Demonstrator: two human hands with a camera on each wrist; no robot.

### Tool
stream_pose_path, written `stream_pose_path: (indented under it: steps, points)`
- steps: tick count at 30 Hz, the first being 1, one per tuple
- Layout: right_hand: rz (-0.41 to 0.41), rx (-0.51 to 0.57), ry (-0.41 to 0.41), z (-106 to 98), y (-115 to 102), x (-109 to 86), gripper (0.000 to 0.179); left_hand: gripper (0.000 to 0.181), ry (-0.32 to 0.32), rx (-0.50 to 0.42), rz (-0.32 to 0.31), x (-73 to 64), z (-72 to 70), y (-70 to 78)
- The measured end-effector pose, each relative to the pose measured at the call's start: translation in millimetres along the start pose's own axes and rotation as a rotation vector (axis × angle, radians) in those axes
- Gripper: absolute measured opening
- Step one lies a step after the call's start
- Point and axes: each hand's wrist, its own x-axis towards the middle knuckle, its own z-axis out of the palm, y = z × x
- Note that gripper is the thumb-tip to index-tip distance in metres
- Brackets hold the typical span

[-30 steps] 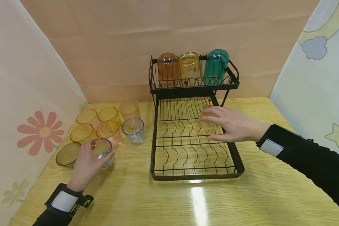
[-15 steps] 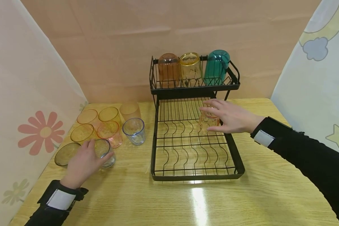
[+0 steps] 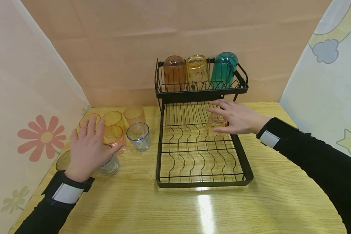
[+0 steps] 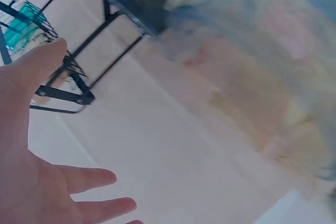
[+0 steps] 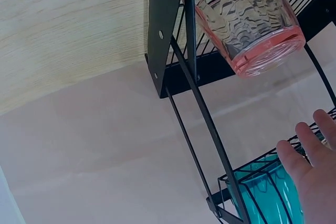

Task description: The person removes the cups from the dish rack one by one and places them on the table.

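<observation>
In the head view my left hand (image 3: 89, 148) is spread over the glasses at the left, its fingers straight. Under its thumb side stands a clear glass (image 3: 110, 165), partly hidden; a smoky glass (image 3: 63, 160) shows left of the wrist. The left wrist view shows the palm holding nothing. My right hand (image 3: 241, 117) hovers by a pink glass (image 3: 217, 121) standing upside down on the lower tier of the black dish rack (image 3: 204, 185). In the right wrist view a gap separates the extended fingers (image 5: 294, 163) from that pink glass.
A blue-rimmed glass (image 3: 138, 138), a red-rimmed glass (image 3: 117, 139), a yellow glass (image 3: 114, 118) and an orange glass (image 3: 134, 115) stand left of the rack. Brown (image 3: 174, 73), yellow (image 3: 197, 73) and teal glasses (image 3: 224, 70) sit upturned on its upper tier.
My left hand has come off the clear glass, rising with its fingers spreading. My right hand has let go of the pink glass and drawn slightly away, leaving it on the rack.
</observation>
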Motion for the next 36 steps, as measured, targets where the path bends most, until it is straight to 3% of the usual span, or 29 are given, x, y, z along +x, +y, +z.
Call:
stream_pose_path:
  steps: [10,17,25,36]
  points:
    - [0.034,0.013,-0.028,2.4,3.6,8.5,0.076,0.105,-0.044,0.003,0.085,28.7,-1.2,39.0]
    - [0.050,0.019,-0.040,9.7,4.3,13.9,0.076,0.105,-0.072,-0.044,0.128,41.7,0.9,67.0]
    - [0.079,0.038,-0.059,19.1,11.1,17.5,0.077,0.105,-0.096,-0.082,0.196,46.4,10.0,103.1]
    - [0.238,0.088,-0.182,43.3,10.3,20.7,0.085,0.109,-0.130,-0.140,0.249,45.2,23.9,141.7]
